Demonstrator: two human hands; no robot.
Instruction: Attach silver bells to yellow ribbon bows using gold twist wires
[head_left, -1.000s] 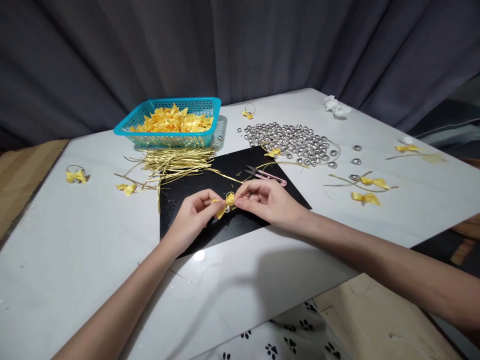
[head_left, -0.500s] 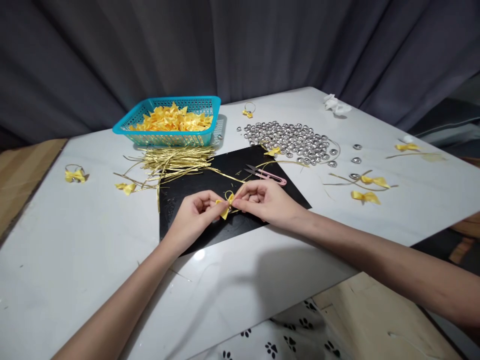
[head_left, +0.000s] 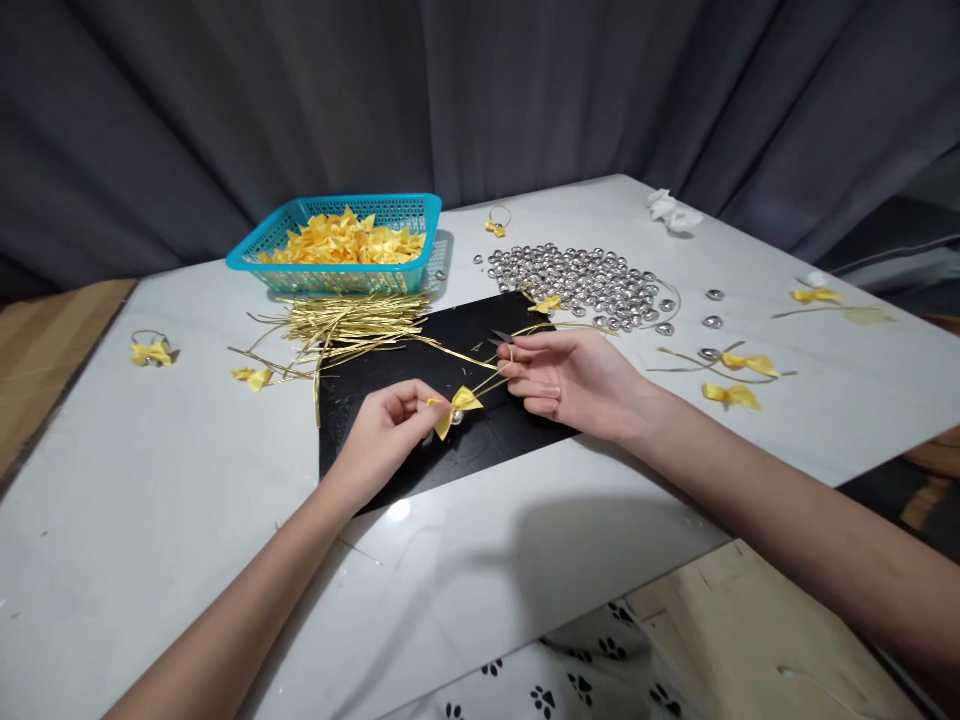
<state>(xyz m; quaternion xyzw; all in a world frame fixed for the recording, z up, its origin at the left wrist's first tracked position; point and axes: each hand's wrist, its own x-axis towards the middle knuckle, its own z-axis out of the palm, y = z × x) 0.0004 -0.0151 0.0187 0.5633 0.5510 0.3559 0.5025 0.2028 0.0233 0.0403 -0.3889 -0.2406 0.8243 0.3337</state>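
My left hand (head_left: pixel 397 420) pinches a yellow ribbon bow (head_left: pixel 465 400) by its left side, above the black mat (head_left: pixel 397 465). A silver bead (head_left: pixel 457 418) sits against the bow's middle. From the bow a gold cord (head_left: pixel 491 381) runs up to the right, and my right hand (head_left: pixel 566 378) pinches its looped end between thumb and forefinger. The other fingers of that hand are loosely curled. Behind it, the pink-handled thread snips (head_left: pixel 501 337) lie on the mat, with only the blades showing.
A blue basket (head_left: pixel 322 266) of yellow bows stands at the back left, with a bundle of gold cords (head_left: pixel 352 320) before it. Many silver beads (head_left: pixel 577 280) lie spread at the back. Bows with cords (head_left: pixel 742 362) lie at the right, and a finished-looking ringed bow (head_left: pixel 152 350) at the left.
My right hand has moved away from the bow, up and to the right, drawing the gold cord out. My left hand has stayed in place, holding the bow.
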